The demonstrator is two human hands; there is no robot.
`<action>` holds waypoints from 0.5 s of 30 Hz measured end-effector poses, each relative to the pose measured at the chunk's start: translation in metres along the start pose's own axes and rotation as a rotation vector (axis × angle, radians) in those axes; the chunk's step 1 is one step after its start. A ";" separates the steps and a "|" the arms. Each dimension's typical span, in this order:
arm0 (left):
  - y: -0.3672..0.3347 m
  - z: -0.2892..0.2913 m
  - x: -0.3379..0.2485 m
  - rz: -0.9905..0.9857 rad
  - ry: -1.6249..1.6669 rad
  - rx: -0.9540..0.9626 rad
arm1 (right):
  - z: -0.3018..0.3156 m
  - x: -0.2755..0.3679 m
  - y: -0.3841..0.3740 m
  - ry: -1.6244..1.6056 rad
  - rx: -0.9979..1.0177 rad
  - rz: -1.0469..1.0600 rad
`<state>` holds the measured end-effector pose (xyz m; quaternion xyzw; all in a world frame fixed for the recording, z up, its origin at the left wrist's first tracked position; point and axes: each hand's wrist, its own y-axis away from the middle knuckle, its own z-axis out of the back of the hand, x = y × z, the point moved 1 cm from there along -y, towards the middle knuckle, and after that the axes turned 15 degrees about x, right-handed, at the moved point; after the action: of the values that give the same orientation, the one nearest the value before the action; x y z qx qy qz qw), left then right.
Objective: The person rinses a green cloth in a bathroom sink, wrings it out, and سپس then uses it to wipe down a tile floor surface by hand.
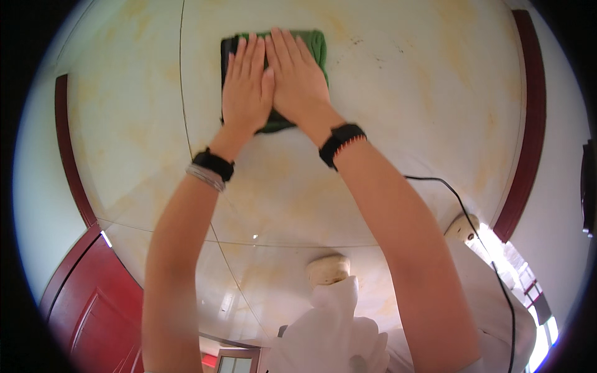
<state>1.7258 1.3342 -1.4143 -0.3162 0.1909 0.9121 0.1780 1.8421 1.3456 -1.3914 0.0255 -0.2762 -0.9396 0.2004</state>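
A folded green cloth [318, 45] with a dark left edge lies flat on the glossy cream floor tile. My left hand [247, 90] presses flat on its left part, fingers stretched out, with the thumb side against my other hand. Over the cloth's middle and right part rests my right hand [297, 81], palm down and fingers straight. Both hands hide most of the cloth. Each wrist wears a black band, and both arms reach far forward from the lower edge.
Small dark specks [380, 61] mark the tile right of the cloth. A black cable [451, 189] runs by my right arm. My cream shoes [328, 270] are below. Dark red skirting [528, 124] lines both sides, and a red door [102, 317] is at lower left.
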 end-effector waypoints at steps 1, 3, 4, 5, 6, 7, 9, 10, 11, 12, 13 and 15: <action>-0.015 0.006 0.007 -0.017 -0.030 -0.020 | 0.003 -0.005 -0.015 0.000 -0.001 0.000; -0.042 0.016 0.022 -0.052 -0.071 -0.054 | 0.012 -0.013 -0.042 -0.026 -0.099 -0.042; -0.056 0.023 0.029 -0.087 -0.070 -0.053 | 0.016 -0.015 -0.054 -0.025 -0.099 -0.043; -0.064 0.028 0.034 -0.120 -0.070 -0.049 | 0.018 -0.015 -0.065 -0.082 -0.186 -0.072; -0.071 0.039 0.032 -0.121 -0.065 -0.050 | 0.019 -0.017 -0.069 -0.134 -0.272 -0.102; -0.077 0.049 0.029 -0.135 -0.070 0.024 | 0.018 -0.019 -0.067 -0.130 -0.270 -0.104; -0.077 0.054 0.042 -0.141 -0.093 0.101 | 0.016 -0.008 -0.060 -0.144 -0.190 -0.180; -0.078 0.043 0.056 -0.242 -0.125 0.036 | 0.015 -0.002 -0.055 -0.151 -0.152 -0.217; -0.071 0.031 0.054 -0.243 -0.120 0.036 | 0.009 0.000 -0.046 -0.149 -0.104 -0.258; -0.064 0.023 0.042 -0.284 -0.154 0.059 | 0.004 0.001 -0.037 -0.143 -0.059 -0.300; -0.056 0.013 0.028 -0.285 -0.148 0.057 | -0.001 0.001 -0.028 -0.138 -0.013 -0.342; -0.042 0.000 0.006 -0.262 -0.077 0.148 | -0.006 -0.004 0.000 -0.166 0.030 -0.346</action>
<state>1.7399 1.3723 -1.4281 -0.2893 0.2077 0.8759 0.3254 1.8467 1.3438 -1.3963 -0.0019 -0.2970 -0.9548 0.0119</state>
